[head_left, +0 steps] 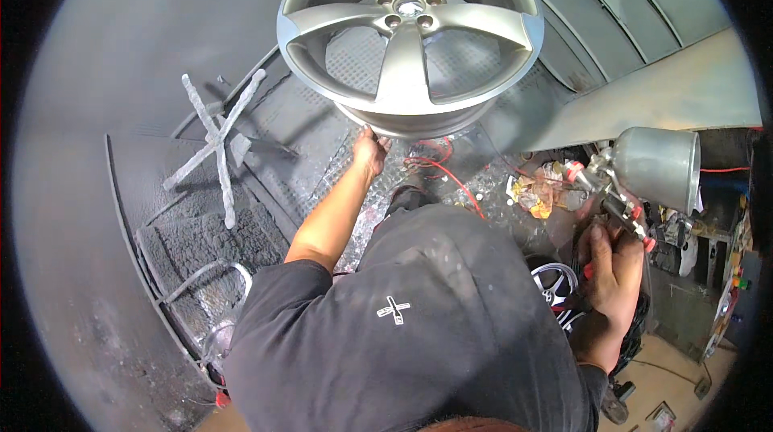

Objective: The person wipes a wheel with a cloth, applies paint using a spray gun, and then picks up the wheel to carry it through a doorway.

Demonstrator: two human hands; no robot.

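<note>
A silver five-spoke alloy wheel is raised in front of me, its face tilted up toward me. My left hand reaches up to its near lower edge, fingers curled against the rim's underside; part of the grip is hidden below the rim. Off to the right, my right hand is wrapped around the handle of a spray gun with a grey metal cup. The gun is held away from the wheel, over the right side. What bears the wheel's weight is hidden beneath it.
An X-shaped, paint-crusted stand is at the left, near a dark textured mat. A red hose curls over the floor. Crumpled paper lies at right, by a cluttered shelf. Another wheel sits by my right arm.
</note>
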